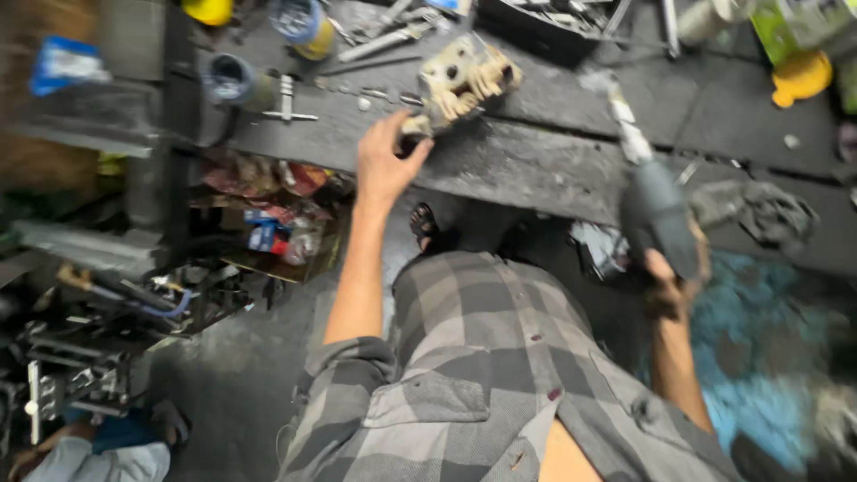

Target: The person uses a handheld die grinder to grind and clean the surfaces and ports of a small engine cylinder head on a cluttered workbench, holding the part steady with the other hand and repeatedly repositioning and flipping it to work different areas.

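Left hand (386, 161) touches the cream metal housing (464, 82) on the surface (536, 161) (not lifted); right hand (674, 277) grips a grey power tool (656, 214).

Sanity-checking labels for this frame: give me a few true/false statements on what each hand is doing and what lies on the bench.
1. The left hand touches a pale, grimy metal casting on the workbench. True.
2. The right hand is empty. False: it grips a grey power tool.
3. A yellow funnel-like object lies on the bench's far right. True.
4. The person wears a plain white shirt. False: it is a grey checked shirt.
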